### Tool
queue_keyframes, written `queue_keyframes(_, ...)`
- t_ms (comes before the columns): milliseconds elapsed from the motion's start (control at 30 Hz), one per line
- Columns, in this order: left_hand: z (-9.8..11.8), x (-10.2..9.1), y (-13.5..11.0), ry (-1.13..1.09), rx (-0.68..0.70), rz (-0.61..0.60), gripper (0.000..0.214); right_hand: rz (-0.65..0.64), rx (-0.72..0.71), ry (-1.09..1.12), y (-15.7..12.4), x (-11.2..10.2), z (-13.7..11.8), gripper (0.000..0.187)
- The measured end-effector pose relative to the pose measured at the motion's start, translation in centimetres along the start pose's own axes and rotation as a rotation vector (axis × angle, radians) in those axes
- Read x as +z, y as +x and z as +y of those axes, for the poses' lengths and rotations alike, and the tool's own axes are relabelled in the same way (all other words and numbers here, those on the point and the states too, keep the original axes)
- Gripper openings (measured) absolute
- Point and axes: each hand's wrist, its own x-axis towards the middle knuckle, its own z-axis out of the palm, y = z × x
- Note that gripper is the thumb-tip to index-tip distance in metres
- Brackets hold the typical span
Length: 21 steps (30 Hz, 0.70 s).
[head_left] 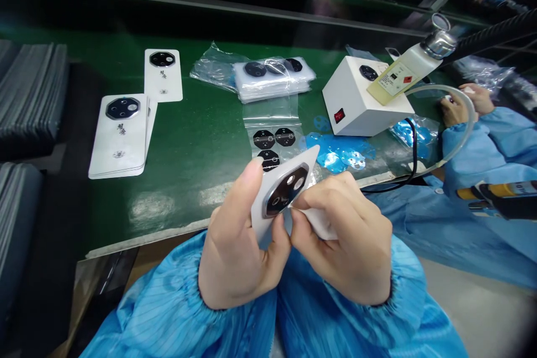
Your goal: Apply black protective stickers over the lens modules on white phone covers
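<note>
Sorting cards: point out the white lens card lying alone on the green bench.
The far card, flat on its own beyond the stack.

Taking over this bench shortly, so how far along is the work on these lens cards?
Looks done: a stack of white cards with black lens rings fitted, left on the bench. In hand: the left hand grips one card while the right hand pinches a white tab on it. Left: black rings in a clear bag.
</note>
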Motion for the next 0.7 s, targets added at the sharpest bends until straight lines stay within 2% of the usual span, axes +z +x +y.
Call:
queue_keyframes(67, -0.43, -0.02, 0.06, -0.009, 0.062, 0.010, 0.088, 0.005, 0.012, 0.006, 0.05, 0.02, -0.01, 0.012)
queue_keyframes(167, -0.82, -0.09, 0.30, 0.000, 0.131, -0.006, 0.090, 0.009, 0.036, 0.020, 0.11, 0.13, -0.02, 0.011)
queue_keyframes(333, -0.78, -0.18, 0.33, 0.036, 0.158, -0.053, 0.084, 0.013, 0.051, 0.014, 0.24, 0.28, -0.04, 0.011)
queue_keyframes(700, -0.84, 0.19, -0.18, 0.079, 0.192, -0.025, 0.090, 0.017, 0.082, 0.019, 0.32, 0.52, 0.11, 0.010)
